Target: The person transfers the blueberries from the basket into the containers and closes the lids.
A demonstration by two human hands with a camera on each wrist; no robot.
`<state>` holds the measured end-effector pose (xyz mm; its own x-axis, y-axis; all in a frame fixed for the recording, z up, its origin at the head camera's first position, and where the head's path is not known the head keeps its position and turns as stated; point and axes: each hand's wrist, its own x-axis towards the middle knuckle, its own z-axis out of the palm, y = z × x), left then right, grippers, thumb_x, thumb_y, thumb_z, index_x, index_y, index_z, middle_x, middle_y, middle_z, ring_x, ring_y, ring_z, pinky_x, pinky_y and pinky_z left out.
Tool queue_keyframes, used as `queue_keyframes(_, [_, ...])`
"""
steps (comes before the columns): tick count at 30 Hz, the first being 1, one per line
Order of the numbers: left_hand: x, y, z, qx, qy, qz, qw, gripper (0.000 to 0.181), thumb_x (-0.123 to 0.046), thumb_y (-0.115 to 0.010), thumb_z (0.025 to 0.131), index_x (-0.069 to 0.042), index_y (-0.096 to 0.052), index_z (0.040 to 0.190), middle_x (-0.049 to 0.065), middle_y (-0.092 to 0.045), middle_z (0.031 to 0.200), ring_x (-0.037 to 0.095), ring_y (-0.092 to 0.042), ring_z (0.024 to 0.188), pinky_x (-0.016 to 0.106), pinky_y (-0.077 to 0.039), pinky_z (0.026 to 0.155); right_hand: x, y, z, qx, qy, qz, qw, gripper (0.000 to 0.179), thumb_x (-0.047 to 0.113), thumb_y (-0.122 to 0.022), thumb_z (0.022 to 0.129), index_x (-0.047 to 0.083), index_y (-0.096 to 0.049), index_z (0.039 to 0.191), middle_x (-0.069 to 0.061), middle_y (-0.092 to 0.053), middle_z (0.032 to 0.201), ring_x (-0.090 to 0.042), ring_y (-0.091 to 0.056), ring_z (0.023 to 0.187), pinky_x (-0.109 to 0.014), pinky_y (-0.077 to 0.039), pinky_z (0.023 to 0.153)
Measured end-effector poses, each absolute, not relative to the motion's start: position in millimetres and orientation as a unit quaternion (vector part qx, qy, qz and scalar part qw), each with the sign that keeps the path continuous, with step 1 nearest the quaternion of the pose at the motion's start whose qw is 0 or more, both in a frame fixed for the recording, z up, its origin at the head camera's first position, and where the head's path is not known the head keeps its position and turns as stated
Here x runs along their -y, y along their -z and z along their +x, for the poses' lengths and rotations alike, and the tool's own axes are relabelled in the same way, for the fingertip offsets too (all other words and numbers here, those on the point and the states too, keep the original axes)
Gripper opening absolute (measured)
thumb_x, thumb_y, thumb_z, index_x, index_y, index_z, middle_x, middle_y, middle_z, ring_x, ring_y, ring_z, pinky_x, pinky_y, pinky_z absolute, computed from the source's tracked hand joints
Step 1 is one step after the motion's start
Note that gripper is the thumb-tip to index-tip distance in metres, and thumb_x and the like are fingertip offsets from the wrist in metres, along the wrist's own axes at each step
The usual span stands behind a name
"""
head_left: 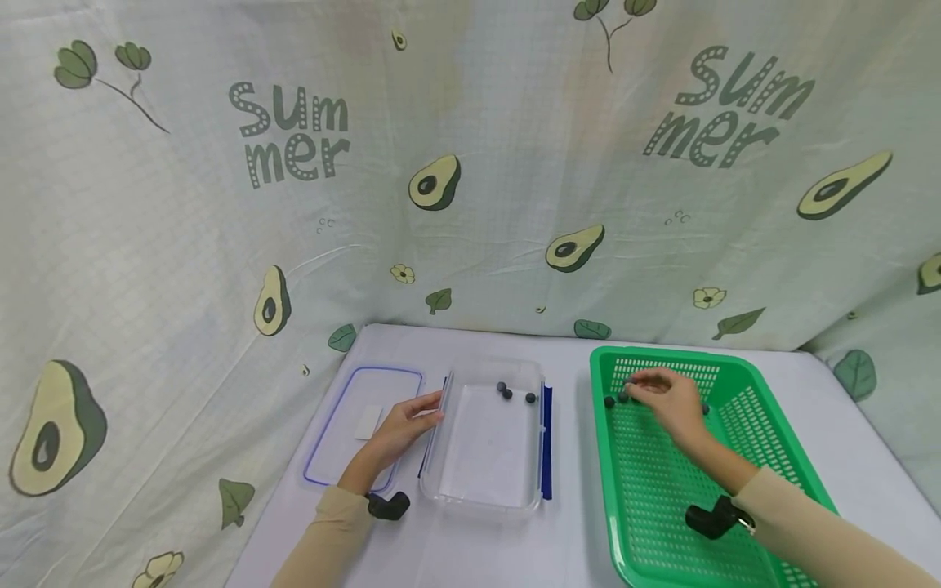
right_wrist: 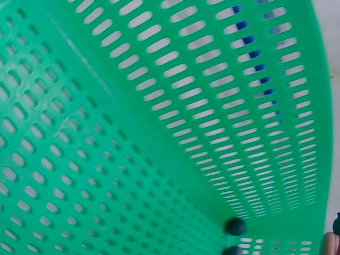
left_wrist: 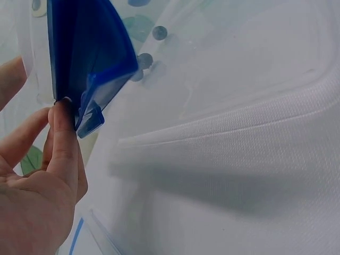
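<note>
My left hand holds the left side of a clear plastic container. In the left wrist view its fingers are at the container's blue side clip. Three blueberries lie in the container's far part. Over the far left corner of a green perforated basket, my right hand pinches a small dark berry, partly cut off in the right wrist view. Several more blueberries sit on the basket floor near that corner, some partly hidden by the hand.
A clear lid with a blue rim lies flat left of the container. Another blue clip sticks out on the container's right side, facing the basket. A patterned cloth hangs behind the white table.
</note>
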<state>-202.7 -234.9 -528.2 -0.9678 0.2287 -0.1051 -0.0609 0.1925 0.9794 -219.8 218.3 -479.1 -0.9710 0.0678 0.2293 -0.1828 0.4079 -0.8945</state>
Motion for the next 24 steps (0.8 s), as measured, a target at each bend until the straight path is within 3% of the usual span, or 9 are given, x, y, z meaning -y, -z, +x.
queue_keyframes(6, [234.4,527.8,-202.7,-0.761,-0.637,0.057,0.115,0.059,-0.020,-0.069,0.096,0.001,-0.046,0.146,0.022,-0.049,0.144,0.035,-0.042,0.136,0.046,-0.034,0.112,-216.8,465.0,-216.1,0.822,-0.557,0.051,0.103,0.025,0.001,-0.074,0.088,-0.011,-0.067,0.109,-0.016,-0.071,0.098,0.000,-0.065,0.081,-0.017,-0.055,0.071])
queue_keyframes(13, [234.8,528.7,-203.6,-0.766,-0.631,0.052,0.113,0.058,-0.020,-0.069,0.096,0.000,-0.047,0.146,0.022,-0.049,0.144,0.036,-0.042,0.136,0.047,-0.034,0.112,-206.3,445.0,-211.4,0.822,-0.556,0.093,0.088,0.028,0.013,-0.076,0.090,-0.007,-0.068,0.108,-0.014,-0.072,0.100,-0.001,-0.067,0.086,-0.016,-0.054,0.076])
queue_keyframes(18, [234.3,530.1,-205.0,-0.769,-0.627,0.052,0.112,0.058,-0.020,-0.069,0.096,-0.001,-0.048,0.146,0.022,-0.050,0.144,0.036,-0.042,0.136,0.047,-0.034,0.112,-193.8,431.7,-209.2,0.802,-0.583,0.111,0.064,0.030,0.014,-0.076,0.090,-0.009,-0.068,0.108,-0.005,-0.073,0.096,-0.003,-0.069,0.088,-0.018,-0.054,0.078])
queue_keyframes(24, [235.0,529.4,-204.4,-0.771,-0.625,0.059,0.110,0.058,-0.021,-0.069,0.096,0.000,-0.048,0.146,0.022,-0.051,0.142,0.036,-0.043,0.135,0.048,-0.035,0.111,-174.5,425.0,-212.2,0.778,-0.616,0.121,0.030,0.030,0.008,-0.076,0.088,-0.012,-0.067,0.108,-0.014,-0.072,0.101,-0.005,-0.070,0.090,-0.022,-0.056,0.079])
